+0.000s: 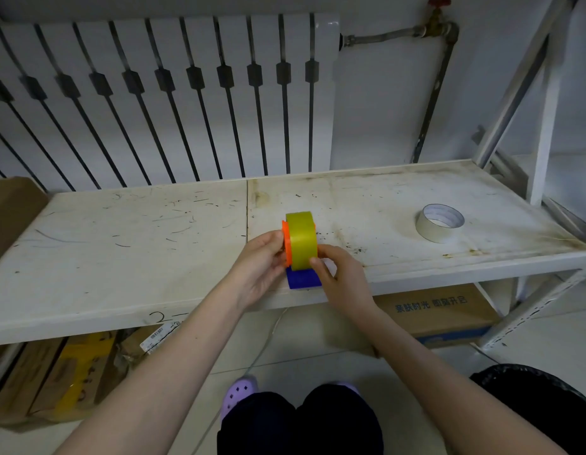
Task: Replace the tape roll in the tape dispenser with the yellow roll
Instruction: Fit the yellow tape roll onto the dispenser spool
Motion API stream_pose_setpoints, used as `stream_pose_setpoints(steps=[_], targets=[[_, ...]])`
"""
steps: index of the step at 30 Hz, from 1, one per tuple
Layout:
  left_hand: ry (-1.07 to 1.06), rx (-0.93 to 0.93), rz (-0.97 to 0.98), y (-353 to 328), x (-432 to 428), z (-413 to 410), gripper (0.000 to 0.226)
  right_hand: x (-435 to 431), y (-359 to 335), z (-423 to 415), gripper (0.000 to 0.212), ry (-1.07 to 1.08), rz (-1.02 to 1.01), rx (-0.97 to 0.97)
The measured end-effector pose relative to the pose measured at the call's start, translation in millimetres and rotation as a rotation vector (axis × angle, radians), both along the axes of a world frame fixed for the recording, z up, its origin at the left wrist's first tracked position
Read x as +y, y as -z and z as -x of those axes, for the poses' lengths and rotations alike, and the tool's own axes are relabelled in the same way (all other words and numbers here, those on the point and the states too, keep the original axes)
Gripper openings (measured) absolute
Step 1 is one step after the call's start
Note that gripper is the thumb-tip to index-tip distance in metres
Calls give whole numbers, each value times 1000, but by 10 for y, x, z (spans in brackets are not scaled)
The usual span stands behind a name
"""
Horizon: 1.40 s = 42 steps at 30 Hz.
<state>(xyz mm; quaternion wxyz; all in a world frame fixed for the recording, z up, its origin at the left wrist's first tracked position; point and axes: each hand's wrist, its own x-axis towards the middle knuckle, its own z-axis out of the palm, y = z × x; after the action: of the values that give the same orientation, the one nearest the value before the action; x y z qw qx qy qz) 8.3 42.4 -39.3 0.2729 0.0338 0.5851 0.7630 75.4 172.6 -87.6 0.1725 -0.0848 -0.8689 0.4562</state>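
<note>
The yellow tape roll (pixel 302 239) stands on edge in the tape dispenser, whose orange side plate (pixel 286 239) shows at the roll's left and whose blue handle (pixel 303 279) points toward me. My left hand (pixel 262 266) grips the orange side of the dispenser. My right hand (pixel 339 274) holds the roll's right face, thumb on its lower front. A white tape roll (pixel 440 222) lies flat on the shelf, well to the right of both hands.
The work sits near the front edge of a scuffed white metal shelf (pixel 137 251). A radiator (pixel 160 93) stands behind. Cardboard boxes (pixel 449 315) lie below the shelf, and a shelf upright (pixel 544 126) rises at the right. A black bag (pixel 544 402) is at the lower right.
</note>
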Motion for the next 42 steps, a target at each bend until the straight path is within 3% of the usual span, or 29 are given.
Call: stream_pose_setpoints(steps=[4,8,11,15,17,19,24,28,31,34,36,39,42], targets=[[113,267,132,37,13,-14,17,50,-99,61,24,78,52,75],[129,349,155,115,-15,-30,32,46,-131,107,42,81,49,-4],[16,374,211,138,1,-35,27,20,-128,98,48,81,45,-4],[-49,316,174,37,18,20,13,119,-62,-35,21,37,62,-80],[-54,285,174,-2,23,64,14,155,37,-116,46,-74,-193,-204],[-51,270,193,-13,37,75,17,137,137,-141,56,-83,-371,-190],[3,259,216,-3,21,23,22,117,116,7,67,38,-122,-49],[87,334,297,46,-49,2,26,137,1,117,37,-29,-202,-14],[177,334,281,31,-125,16,30,147,27,111,35,-50,-277,-2],[233,419,386,35,-148,-7,42,122,98,90,33,-68,-289,35],[193,459,414,82,-130,-37,36,100,125,83,32,-56,-262,34],[53,316,356,128,-105,-100,10,70,194,51,32,-85,-302,5],[-28,170,359,190,-77,-121,27,22,298,-10,30,-138,-320,-25]])
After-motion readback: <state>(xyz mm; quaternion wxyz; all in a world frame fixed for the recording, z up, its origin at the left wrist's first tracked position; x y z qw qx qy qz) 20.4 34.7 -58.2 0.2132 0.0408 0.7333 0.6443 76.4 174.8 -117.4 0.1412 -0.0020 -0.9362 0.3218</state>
